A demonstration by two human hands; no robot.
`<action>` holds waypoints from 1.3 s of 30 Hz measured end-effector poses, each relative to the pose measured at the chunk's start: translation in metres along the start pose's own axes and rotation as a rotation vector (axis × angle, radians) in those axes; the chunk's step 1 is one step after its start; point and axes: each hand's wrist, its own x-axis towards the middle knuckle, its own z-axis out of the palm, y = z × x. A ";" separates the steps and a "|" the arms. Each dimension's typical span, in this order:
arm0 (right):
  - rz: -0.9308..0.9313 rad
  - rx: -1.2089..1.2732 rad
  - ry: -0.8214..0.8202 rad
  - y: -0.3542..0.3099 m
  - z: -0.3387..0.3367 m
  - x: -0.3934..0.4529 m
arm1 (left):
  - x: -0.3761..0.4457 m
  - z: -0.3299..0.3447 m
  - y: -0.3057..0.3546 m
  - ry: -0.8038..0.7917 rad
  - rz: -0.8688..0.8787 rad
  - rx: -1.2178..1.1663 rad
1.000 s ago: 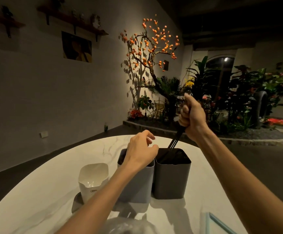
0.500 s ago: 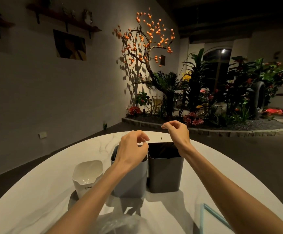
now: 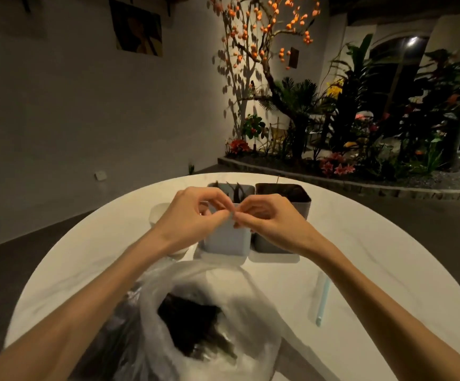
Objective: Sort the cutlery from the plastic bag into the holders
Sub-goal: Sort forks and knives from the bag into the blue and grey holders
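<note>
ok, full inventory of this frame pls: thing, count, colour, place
table: 1, white marble-look, round, under everything
plastic bag: 1, clear, near edge, open, dark cutlery inside
light grey holder: 1, centre, dark handles sticking out
dark grey holder: 1, touching the light grey holder's right side
white holder: 1, left of the grey pair, mostly hidden
straw: 1, pale blue, right of bag
wall picture: 1, dark, upper left
orange-fruited tree: 1, back centre
plant bed: 1, green with red flowers, back right
hands: left hand and right hand, fingertips meeting above the holders, pinching something too small to identify
</note>
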 end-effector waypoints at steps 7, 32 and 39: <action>0.096 0.046 -0.433 -0.039 0.031 -0.053 | -0.078 -0.019 0.020 -0.372 -0.157 0.048; 0.046 -0.395 -0.498 -0.091 0.139 -0.058 | -0.150 -0.067 -0.019 -0.673 -0.232 0.784; 0.262 -0.250 -0.367 -0.094 0.166 -0.047 | -0.149 -0.082 -0.008 -0.569 -0.168 0.480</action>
